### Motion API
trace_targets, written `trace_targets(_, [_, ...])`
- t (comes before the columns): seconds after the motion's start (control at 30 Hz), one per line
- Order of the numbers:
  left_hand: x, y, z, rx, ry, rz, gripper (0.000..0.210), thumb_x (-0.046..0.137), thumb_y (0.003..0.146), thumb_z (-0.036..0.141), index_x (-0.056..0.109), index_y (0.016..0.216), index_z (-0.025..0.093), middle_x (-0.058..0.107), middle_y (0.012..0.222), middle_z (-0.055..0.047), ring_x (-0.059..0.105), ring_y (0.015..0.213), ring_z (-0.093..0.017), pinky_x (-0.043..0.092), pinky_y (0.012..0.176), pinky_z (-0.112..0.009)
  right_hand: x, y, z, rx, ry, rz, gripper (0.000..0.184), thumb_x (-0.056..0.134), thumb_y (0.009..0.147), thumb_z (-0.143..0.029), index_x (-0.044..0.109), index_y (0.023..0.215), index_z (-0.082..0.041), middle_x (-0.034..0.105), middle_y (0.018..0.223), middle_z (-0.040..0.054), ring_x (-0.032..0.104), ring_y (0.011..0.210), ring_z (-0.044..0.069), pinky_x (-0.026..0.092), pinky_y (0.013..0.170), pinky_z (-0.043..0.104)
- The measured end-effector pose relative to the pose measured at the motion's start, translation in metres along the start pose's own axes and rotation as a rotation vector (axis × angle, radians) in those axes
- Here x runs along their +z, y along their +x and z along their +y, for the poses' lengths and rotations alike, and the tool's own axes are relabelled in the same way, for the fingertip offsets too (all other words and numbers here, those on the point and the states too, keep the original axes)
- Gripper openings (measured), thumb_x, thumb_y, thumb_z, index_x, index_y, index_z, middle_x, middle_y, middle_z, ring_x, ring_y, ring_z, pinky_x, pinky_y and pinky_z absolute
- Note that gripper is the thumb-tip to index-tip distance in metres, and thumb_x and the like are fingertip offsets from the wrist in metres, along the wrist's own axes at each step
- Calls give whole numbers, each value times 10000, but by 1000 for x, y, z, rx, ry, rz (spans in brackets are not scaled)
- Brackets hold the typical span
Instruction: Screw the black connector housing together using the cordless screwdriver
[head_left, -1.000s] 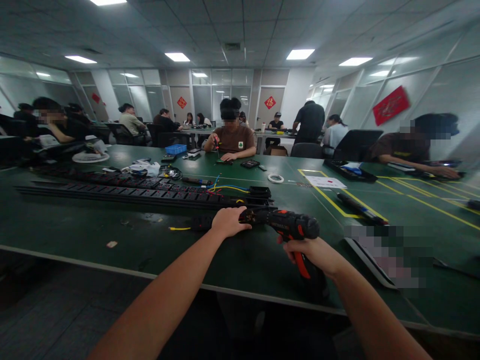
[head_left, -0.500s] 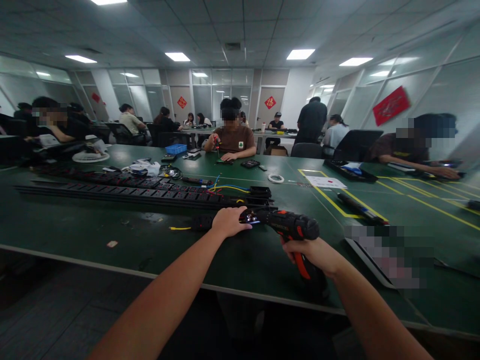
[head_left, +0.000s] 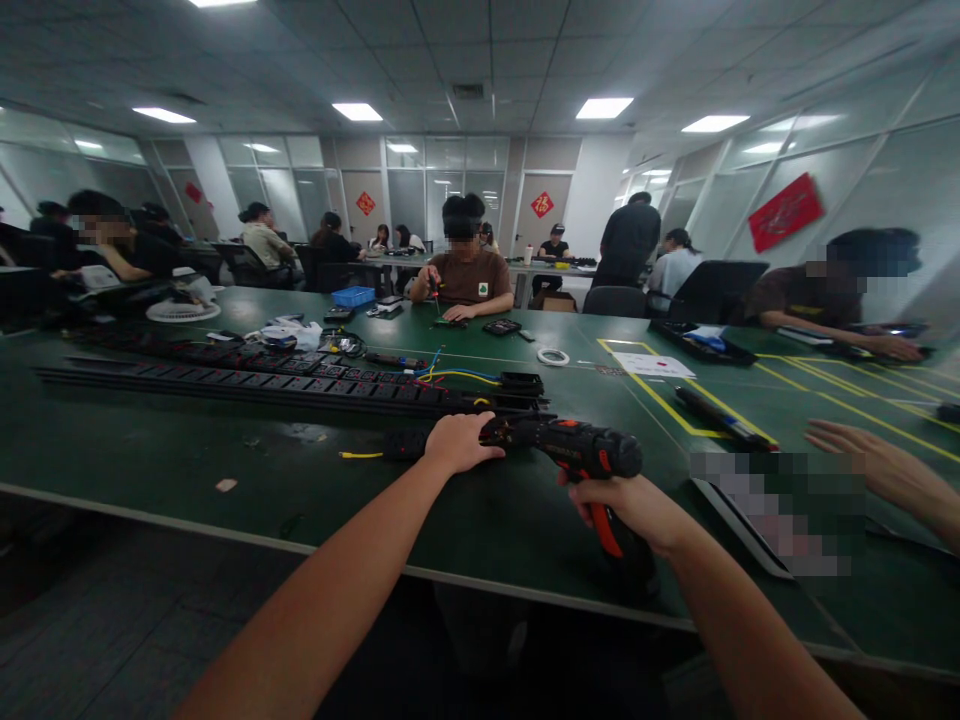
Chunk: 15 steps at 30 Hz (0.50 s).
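Observation:
My right hand (head_left: 626,505) is wrapped around the grip of a black and red cordless drill (head_left: 581,447). The drill lies level, its nose pointing left at my left hand (head_left: 461,443). Under that hand is a small black part (head_left: 405,445), with a yellow wire (head_left: 361,456) sticking out on its left. My left fingers are closed over this part, thumb toward the drill. The drill's tip meets the part beside the thumb, and the exact contact is hard to see. Just behind lie long black power strips (head_left: 300,390) with rows of sockets.
A co-worker's hand (head_left: 877,460) reaches in at the right, above a blurred-out flat device (head_left: 739,530). Behind stand a white ring (head_left: 553,357), a paper sheet (head_left: 651,364), a black tool (head_left: 720,415) and a blue basket (head_left: 352,298). Across the table a person (head_left: 465,275) works with a screwdriver.
A co-worker's hand has come in from the right edge. The bright glow at the drill's tip has gone dark. My hands have hardly moved.

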<state>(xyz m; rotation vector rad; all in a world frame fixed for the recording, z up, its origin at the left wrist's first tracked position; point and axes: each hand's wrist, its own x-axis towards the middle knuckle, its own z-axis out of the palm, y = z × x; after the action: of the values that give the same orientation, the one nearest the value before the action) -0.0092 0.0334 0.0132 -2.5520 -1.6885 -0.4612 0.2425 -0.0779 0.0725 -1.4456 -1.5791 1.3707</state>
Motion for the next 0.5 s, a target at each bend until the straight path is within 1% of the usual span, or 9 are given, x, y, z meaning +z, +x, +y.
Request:
trace_targets(0.13, [2, 1, -1, 0, 3, -4, 778, 570, 816, 773, 545, 1421, 284, 707, 1255, -88, 665, 1126, -315, 500, 932, -397, 0, 0, -1, 7, 5, -2, 318, 668, 659, -289, 648, 956, -177, 626, 572, -33, 579, 557, 168, 421, 558, 282])
trace_targets(0.3, [2, 1, -1, 0, 5, -3, 775, 560, 815, 782, 546, 1417, 293, 705, 1262, -83, 667, 1119, -312, 504, 925, -398, 0, -1, -2, 2, 5, -6, 258, 676, 648, -306, 652, 870, -176, 624, 569, -26, 574, 558, 164, 418, 560, 279])
trace_targets(0.5, [-2, -1, 0, -6, -5, -13, 783, 562, 810, 787, 553, 1415, 291, 705, 1260, -90, 664, 1124, -322, 502, 923, -404, 2, -1, -3, -23, -11, -17, 197, 665, 661, -289, 660, 826, -181, 622, 576, -18, 572, 558, 166, 425, 565, 282])
